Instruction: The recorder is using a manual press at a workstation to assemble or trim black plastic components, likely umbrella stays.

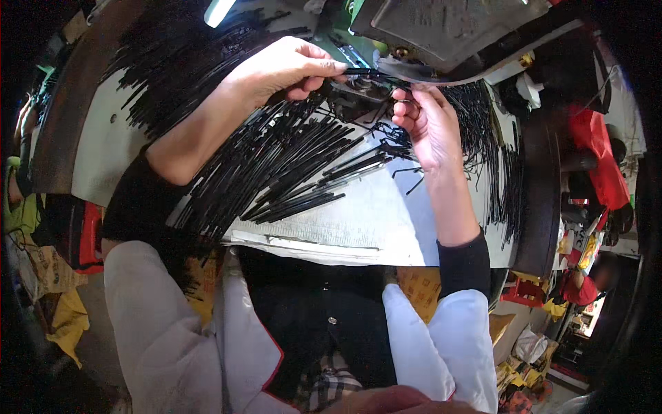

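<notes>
Dozens of thin black rods (165,76) lie heaped on the left of the pale surface (100,131), reaching behind the left forearm. Next, a looser fan of straight rods (276,172) spreads below that forearm. The left hand (279,69) is clamped, thumb against fingers, on a black rod (362,71) that points away to the right from its fingertips, long axis nearly level across the view, above a small dark metal fixture (358,100). The left hand is nearer, touching it; the right hand (438,127) comes up on its right, fingers curled, and whether they grip the far end I cannot tell. Above them hangs a grey machine housing (448,31); more rods (476,110) lie beyond the right wrist.
</notes>
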The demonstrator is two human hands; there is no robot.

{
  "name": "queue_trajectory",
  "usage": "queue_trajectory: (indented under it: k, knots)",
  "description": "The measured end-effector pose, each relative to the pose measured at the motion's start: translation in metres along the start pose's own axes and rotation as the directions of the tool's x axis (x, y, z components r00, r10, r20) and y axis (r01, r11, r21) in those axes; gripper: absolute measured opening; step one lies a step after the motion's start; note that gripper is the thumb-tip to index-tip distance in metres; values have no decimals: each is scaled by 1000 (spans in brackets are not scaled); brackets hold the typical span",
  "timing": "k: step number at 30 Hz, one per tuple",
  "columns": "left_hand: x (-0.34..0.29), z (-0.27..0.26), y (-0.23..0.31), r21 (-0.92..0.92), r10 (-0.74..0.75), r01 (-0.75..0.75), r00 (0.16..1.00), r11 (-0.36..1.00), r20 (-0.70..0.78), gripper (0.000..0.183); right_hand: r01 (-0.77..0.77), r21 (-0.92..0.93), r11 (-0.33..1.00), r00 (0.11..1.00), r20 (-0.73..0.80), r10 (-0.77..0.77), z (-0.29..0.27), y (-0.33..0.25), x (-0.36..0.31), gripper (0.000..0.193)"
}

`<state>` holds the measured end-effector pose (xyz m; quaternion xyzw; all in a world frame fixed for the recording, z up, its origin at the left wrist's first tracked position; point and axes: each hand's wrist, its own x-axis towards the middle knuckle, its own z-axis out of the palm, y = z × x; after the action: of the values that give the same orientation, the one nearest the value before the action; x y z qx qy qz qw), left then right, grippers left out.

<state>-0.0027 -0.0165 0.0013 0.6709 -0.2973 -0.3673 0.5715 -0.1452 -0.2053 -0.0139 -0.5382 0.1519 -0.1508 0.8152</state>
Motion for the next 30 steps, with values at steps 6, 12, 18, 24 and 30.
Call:
queue_trajectory:
  k: [6,12,18,24,30]
  knots:
    - [2,0,2,68,-9,10,1000,998,-7,28,-37,37,999,999,7,37,-7,2,6,14]
    - [0,0,4,74,3,-3,1000,997,-8,29,-37,70,997,997,66,33,-7,1,5,19]
    - [-9,1,10,94,44,-41,999,995,-21,29,-30,68,997,999,22,28,-14,1,9,18]
    - [-25,-15,12,157,-22,6,995,988,101,26,334,-625,706,924,71,-375,3,-4,-5,19]
    - [-27,1,6,264,-123,50,956,963,267,27,637,-759,134,748,566,-346,49,2,-38,18]
